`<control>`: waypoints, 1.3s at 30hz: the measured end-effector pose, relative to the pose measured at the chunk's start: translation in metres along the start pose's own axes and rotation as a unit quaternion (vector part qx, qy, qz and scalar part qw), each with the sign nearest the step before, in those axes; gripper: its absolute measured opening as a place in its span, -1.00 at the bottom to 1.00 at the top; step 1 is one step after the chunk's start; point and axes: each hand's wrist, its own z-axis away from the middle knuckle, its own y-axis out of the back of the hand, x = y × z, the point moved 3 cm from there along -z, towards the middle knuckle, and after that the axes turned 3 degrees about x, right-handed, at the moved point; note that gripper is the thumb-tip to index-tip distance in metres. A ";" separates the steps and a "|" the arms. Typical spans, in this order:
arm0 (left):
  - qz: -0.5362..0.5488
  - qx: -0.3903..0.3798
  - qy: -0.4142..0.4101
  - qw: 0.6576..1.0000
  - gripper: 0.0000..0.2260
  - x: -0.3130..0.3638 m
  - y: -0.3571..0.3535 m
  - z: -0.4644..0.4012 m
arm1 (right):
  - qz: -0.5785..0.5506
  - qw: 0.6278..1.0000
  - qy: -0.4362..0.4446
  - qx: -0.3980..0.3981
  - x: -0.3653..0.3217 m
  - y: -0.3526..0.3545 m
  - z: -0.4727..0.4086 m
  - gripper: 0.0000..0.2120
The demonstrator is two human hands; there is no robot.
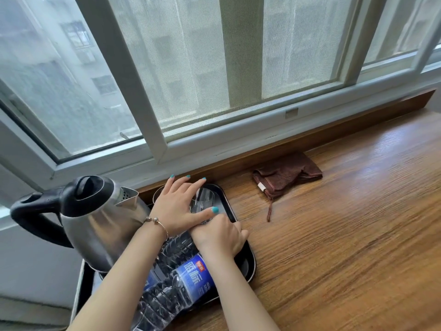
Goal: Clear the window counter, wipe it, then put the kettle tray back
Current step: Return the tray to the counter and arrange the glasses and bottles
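Our left hand (177, 206) rests flat over a glass (202, 201); our right hand (220, 235) clamps the bottle (181, 278). We should steady both, then lift the tray (248, 261) level off the counter (334, 235).

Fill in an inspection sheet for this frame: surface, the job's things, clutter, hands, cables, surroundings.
Surface: wooden counter under the window, glossy, bare to the right of the tray.
Job's things: black tray at the counter's left end, carrying a steel kettle, a lying water bottle and drinking glasses; brown cloth lies crumpled against the back edge, apart from the tray.
Clutter: nothing seen beyond these.
Hands: left hand spread over the glasses, fingers fairly straight; right hand curled at the bottle's neck end.
Cables: nothing seen.
Surroundings: sliding window with an insect screen, buildings outside.
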 end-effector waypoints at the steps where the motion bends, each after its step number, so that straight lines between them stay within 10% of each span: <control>1: -0.002 0.003 -0.001 1.000 -0.05 0.000 0.001 0.001 | -0.004 1.000 0.001 0.004 0.000 0.000 0.000 -0.61; 9: 0.017 0.044 -0.008 0.999 -0.10 0.003 0.015 0.011 | -0.063 0.997 0.031 0.030 0.001 0.009 0.000 -0.64; 14: 0.085 0.050 -0.014 0.995 -0.30 0.005 0.033 0.021 | -0.121 0.988 0.088 0.038 0.003 0.032 -0.006 -0.16; 28: 0.023 0.349 -0.027 0.937 -0.38 0.025 0.038 0.037 | -0.152 0.956 0.242 0.062 0.006 0.104 -0.031 -0.26; 39: 0.024 0.418 0.045 0.907 -0.47 0.047 0.048 0.040 | -0.231 0.933 0.271 0.049 -0.007 0.111 -0.034 -0.30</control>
